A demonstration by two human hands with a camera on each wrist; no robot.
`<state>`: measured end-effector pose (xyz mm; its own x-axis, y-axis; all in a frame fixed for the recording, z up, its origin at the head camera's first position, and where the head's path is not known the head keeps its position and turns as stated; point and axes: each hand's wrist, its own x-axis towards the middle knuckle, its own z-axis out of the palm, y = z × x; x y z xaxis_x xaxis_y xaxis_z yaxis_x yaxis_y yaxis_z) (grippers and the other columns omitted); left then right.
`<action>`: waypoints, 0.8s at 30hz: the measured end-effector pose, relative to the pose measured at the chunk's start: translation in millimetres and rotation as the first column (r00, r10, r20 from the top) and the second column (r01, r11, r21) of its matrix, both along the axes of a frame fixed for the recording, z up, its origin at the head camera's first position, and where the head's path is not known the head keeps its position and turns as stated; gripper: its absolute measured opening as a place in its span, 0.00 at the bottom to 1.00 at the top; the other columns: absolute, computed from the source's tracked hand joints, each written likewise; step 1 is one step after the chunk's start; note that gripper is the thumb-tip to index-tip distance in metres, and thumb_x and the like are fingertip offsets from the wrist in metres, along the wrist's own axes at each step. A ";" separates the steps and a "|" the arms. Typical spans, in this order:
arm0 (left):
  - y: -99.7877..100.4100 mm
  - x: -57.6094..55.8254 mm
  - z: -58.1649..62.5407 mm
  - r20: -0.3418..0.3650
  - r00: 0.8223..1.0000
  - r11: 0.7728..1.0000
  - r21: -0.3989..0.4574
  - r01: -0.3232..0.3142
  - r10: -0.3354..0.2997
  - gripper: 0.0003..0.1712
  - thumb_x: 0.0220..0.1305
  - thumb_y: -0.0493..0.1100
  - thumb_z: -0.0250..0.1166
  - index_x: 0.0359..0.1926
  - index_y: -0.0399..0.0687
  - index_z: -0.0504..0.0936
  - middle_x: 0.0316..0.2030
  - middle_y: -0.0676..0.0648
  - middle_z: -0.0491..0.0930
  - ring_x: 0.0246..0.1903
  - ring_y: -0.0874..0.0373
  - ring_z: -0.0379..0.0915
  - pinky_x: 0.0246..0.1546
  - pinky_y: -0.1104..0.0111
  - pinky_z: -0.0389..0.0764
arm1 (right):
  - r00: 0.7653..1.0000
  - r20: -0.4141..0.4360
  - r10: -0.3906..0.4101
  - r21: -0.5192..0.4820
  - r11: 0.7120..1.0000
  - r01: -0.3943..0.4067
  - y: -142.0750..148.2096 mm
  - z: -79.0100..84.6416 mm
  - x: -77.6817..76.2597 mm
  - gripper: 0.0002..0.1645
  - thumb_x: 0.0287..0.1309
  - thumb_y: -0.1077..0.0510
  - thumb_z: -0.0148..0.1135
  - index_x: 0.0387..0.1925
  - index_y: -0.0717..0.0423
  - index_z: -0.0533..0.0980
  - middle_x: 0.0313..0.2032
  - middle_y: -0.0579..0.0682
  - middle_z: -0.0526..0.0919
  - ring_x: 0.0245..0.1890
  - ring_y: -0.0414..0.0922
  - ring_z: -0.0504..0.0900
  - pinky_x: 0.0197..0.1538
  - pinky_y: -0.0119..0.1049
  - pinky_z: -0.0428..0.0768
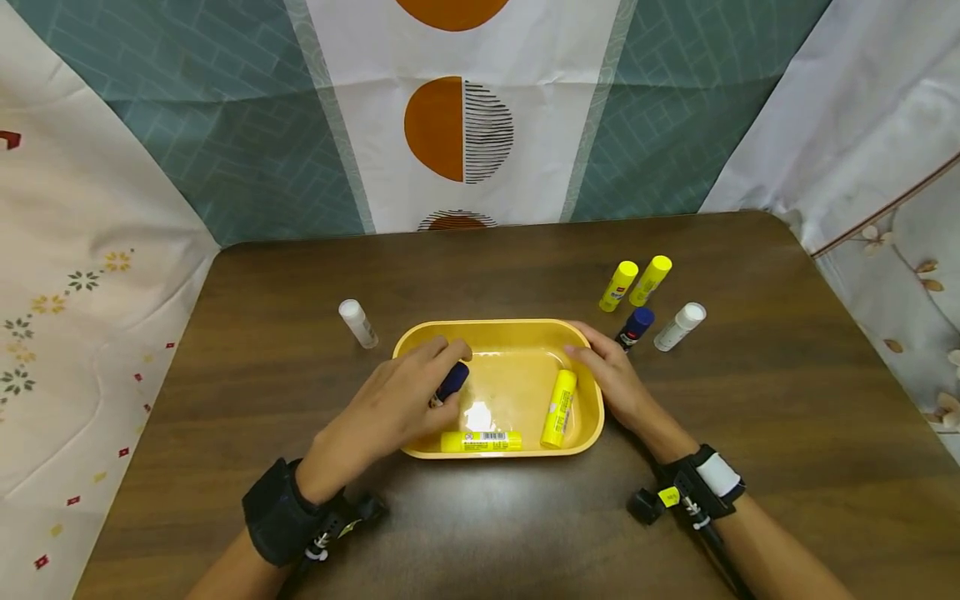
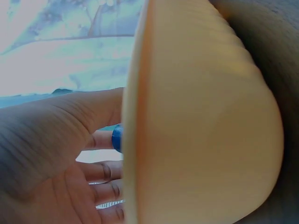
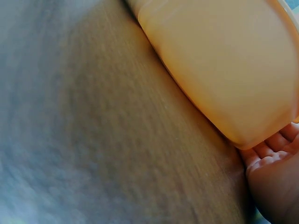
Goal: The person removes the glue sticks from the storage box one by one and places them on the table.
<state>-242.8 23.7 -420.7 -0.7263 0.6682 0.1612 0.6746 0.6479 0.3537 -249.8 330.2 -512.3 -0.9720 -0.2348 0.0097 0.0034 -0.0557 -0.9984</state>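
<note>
In the head view, a yellow plastic tray (image 1: 498, 333) sits at the middle of the table. Over its left end, my left hand (image 1: 401, 392) pinches a glue stick with a dark blue cap (image 1: 453, 379) between thumb and fingers; its lower part is hidden by the hand. My right hand (image 1: 611, 371) grips the tray's right rim, thumb inside and fingers outside. Inside the tray, one yellow glue stick (image 1: 481, 442) lies along the near wall and another yellow glue stick (image 1: 558, 408) leans near the right side. The tray's outer wall (image 2: 205, 112) fills much of the left wrist view.
Beyond my right hand stand two yellow glue sticks (image 1: 618, 287), a dark-blue-capped glue stick (image 1: 635, 327) and a white glue stick (image 1: 680, 327). Another white stick (image 1: 358, 323) stands left of the tray. A patterned curtain (image 1: 262, 125) hangs behind the brown table (image 1: 300, 283).
</note>
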 end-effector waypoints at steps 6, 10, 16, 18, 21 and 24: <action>-3.3 1.3 6.9 -0.071 0.997 1.000 -0.002 0.017 -0.017 0.15 0.59 0.40 0.69 0.47 0.45 0.77 0.36 0.49 0.73 0.28 0.59 0.67 0.24 0.73 0.71 | 1.000 0.001 0.000 0.000 1.000 0.000 0.2 1.0 0.0 0.25 0.76 0.58 0.50 0.69 0.61 0.68 0.59 0.61 0.74 0.51 0.49 0.80 0.54 0.36 0.81; -5.8 4.1 13.5 -0.062 0.998 1.000 -0.022 0.010 -0.011 0.17 0.59 0.42 0.73 0.45 0.45 0.77 0.34 0.51 0.72 0.27 0.60 0.66 0.23 0.73 0.70 | 1.000 0.001 0.005 -0.005 1.000 -0.005 -0.3 1.5 -0.7 0.24 0.76 0.58 0.49 0.68 0.62 0.68 0.59 0.61 0.74 0.51 0.49 0.80 0.54 0.36 0.81; -9.9 8.2 23.2 -0.029 1.000 0.999 -0.043 -0.004 0.003 0.19 0.57 0.43 0.77 0.43 0.46 0.77 0.32 0.51 0.73 0.25 0.61 0.65 0.23 0.73 0.69 | 1.000 0.011 0.005 -0.025 1.000 -0.005 -1.5 -0.6 1.0 0.24 0.76 0.58 0.50 0.68 0.62 0.68 0.59 0.61 0.74 0.50 0.49 0.80 0.53 0.37 0.82; -11.5 8.7 25.6 -0.036 0.999 0.999 -0.042 -0.002 0.001 0.18 0.58 0.43 0.77 0.43 0.46 0.77 0.33 0.51 0.74 0.26 0.61 0.66 0.23 0.72 0.70 | 1.000 0.013 0.000 -0.018 1.000 0.000 -1.2 -0.9 1.5 0.25 0.76 0.58 0.50 0.68 0.62 0.68 0.59 0.61 0.75 0.50 0.49 0.80 0.53 0.36 0.82; -13.6 8.7 27.6 -0.039 0.999 1.000 -0.026 0.000 -0.001 0.17 0.58 0.42 0.77 0.42 0.46 0.77 0.34 0.52 0.75 0.26 0.61 0.67 0.24 0.72 0.71 | 1.000 0.014 -0.006 -0.012 1.000 0.006 -0.6 -1.6 2.1 0.25 0.76 0.58 0.50 0.68 0.62 0.68 0.58 0.60 0.75 0.50 0.49 0.80 0.52 0.36 0.82; -15.5 8.3 29.7 -0.041 0.999 1.000 -0.014 0.004 -0.004 0.16 0.59 0.41 0.76 0.42 0.46 0.77 0.34 0.52 0.75 0.27 0.61 0.68 0.25 0.71 0.72 | 1.000 0.010 -0.007 -0.009 1.000 0.007 0.0 -2.5 2.0 0.24 0.76 0.58 0.50 0.68 0.62 0.68 0.58 0.61 0.75 0.50 0.49 0.80 0.52 0.36 0.82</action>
